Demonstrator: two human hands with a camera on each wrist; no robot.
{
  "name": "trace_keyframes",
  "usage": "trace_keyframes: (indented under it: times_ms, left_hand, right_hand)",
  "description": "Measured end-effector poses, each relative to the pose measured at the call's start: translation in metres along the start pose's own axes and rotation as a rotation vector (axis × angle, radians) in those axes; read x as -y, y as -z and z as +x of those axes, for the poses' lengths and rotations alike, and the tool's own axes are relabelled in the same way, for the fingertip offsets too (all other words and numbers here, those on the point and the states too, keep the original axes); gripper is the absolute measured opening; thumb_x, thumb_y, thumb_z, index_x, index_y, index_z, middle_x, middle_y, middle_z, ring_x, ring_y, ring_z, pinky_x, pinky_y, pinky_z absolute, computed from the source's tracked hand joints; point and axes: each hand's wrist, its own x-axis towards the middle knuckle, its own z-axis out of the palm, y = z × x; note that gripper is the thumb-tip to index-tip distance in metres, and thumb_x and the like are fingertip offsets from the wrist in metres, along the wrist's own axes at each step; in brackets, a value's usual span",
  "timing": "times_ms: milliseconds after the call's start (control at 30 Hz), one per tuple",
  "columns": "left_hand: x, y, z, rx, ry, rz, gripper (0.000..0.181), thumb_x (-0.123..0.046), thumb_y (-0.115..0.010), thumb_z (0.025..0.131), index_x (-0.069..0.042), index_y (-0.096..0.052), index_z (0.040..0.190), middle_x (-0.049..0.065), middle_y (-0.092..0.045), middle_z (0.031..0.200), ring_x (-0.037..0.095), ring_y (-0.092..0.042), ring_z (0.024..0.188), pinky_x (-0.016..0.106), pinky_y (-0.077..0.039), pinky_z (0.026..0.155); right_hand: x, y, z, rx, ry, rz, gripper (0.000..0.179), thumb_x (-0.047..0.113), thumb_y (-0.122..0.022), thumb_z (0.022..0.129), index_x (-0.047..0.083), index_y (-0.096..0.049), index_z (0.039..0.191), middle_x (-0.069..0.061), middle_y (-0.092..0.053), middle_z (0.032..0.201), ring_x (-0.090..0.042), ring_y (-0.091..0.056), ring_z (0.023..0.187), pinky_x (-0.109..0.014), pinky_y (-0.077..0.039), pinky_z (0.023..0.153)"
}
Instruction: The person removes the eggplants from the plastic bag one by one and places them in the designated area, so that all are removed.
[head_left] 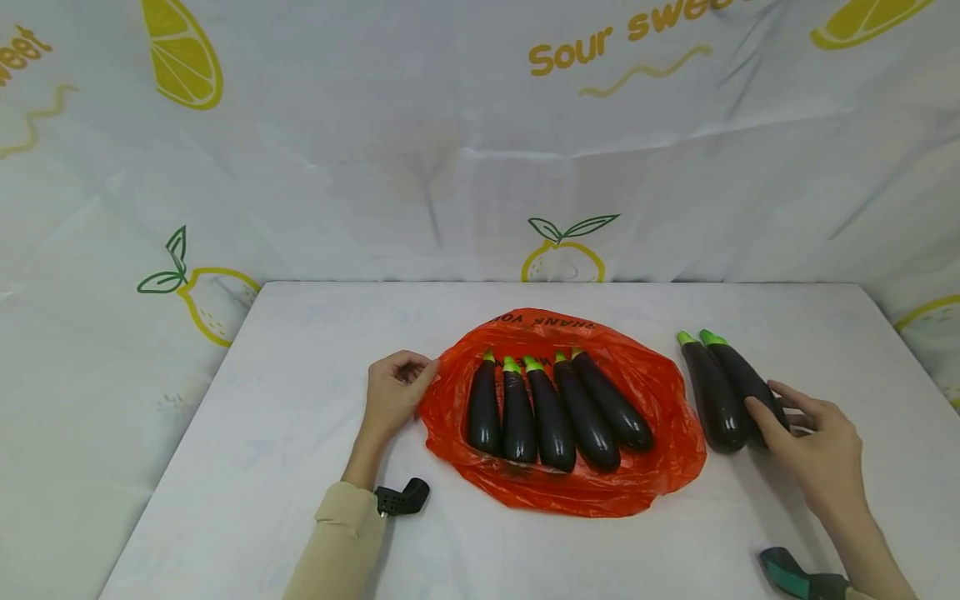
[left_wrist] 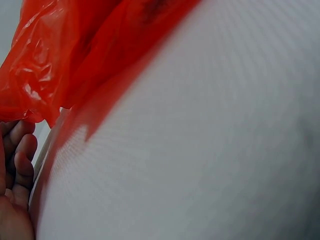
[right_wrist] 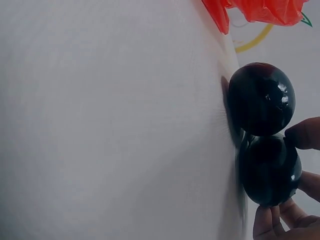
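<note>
My left hand (head_left: 393, 387) pinches the left rim of a red plastic bag (head_left: 480, 483) between thumb and index finger. In the left wrist view its curled fingers (left_wrist: 25, 145) show under the bag's crumpled edge. Several dark, glossy eggplants (head_left: 551, 421) with green stem ends lie side by side in the spread-out bag. To the right of the bag, my right hand (head_left: 821, 442) grips an eggplant (head_left: 738, 371) around its thick end, thumb on one side and fingers on the other. Another eggplant (head_left: 712, 400) lies against it on the left; the right wrist view shows both round ends touching.
A white cloth covers the table (head_left: 247, 467), whose far edge meets a white curtain (head_left: 375, 167) with lemon prints and lettering. Black wrist devices show on the left sleeve (head_left: 341, 537) and by the right forearm.
</note>
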Motion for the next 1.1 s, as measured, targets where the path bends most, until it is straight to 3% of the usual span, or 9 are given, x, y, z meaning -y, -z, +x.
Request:
trace_keyframes:
  times_ms: [400,600,733,867,967,1100]
  left_hand:
    - [0.0,0.0,0.0,0.004,-0.003,-0.007,0.009,-0.013,-0.075,0.091,-0.005,-0.076,0.087,0.012,-0.068,0.076,0.011,-0.052,0.068,0.018,-0.046,0.064]
    - [0.002,-0.001,0.0,0.0,-0.002,-0.01,0.01,-0.015,-0.076,0.091,-0.006,-0.077,0.087,0.012,-0.068,0.076,0.012,-0.052,0.069,0.017,-0.046,0.064]
    - [0.0,-0.001,0.001,-0.004,0.006,-0.006,0.009,-0.013,-0.075,0.091,-0.004,-0.076,0.088,0.014,-0.069,0.077,0.012,-0.051,0.069,0.017,-0.045,0.064]
    - [0.002,-0.001,0.001,-0.001,0.0,0.002,0.01,-0.013,-0.075,0.091,-0.004,-0.076,0.087,0.013,-0.068,0.076,0.013,-0.051,0.068,0.018,-0.045,0.063]
    - [0.003,-0.001,0.001,0.0,-0.011,-0.007,0.01,-0.015,-0.076,0.091,-0.006,-0.076,0.086,0.011,-0.068,0.075,0.013,-0.052,0.067,0.018,-0.045,0.063]
    - [0.003,-0.001,0.001,-0.002,-0.012,-0.013,0.01,-0.015,-0.076,0.091,-0.006,-0.076,0.086,0.012,-0.068,0.075,0.013,-0.052,0.067,0.018,-0.046,0.063]
  right_hand:
    - [0.001,-0.002,-0.002,-0.005,0.006,0.026,0.057,0.032,-0.068,0.096,-0.001,-0.058,0.141,-0.034,-0.052,0.137,0.023,-0.033,0.075,0.001,-0.031,0.063]
    - [0.005,-0.001,-0.003,-0.044,0.002,0.03,0.053,0.029,-0.069,0.095,0.001,-0.06,0.139,-0.029,-0.055,0.134,0.023,-0.034,0.076,0.002,-0.031,0.063]
    - [0.012,0.0,-0.004,-0.105,-0.007,0.043,0.049,0.025,-0.072,0.093,0.005,-0.064,0.137,-0.014,-0.059,0.126,0.021,-0.037,0.079,0.003,-0.031,0.067]
    - [0.022,0.0,-0.007,-0.147,-0.006,0.069,0.045,0.022,-0.074,0.092,0.01,-0.066,0.135,0.018,-0.054,0.107,0.018,-0.041,0.083,0.003,-0.032,0.073]
    - [0.031,0.002,-0.011,-0.155,0.02,0.123,0.043,0.018,-0.075,0.091,0.009,-0.068,0.133,0.032,-0.048,0.097,0.015,-0.045,0.083,0.003,-0.034,0.075]
    - [0.045,0.004,-0.017,-0.151,0.111,0.173,0.039,0.012,-0.076,0.089,0.005,-0.071,0.127,0.032,-0.051,0.092,0.012,-0.049,0.08,0.003,-0.038,0.074]
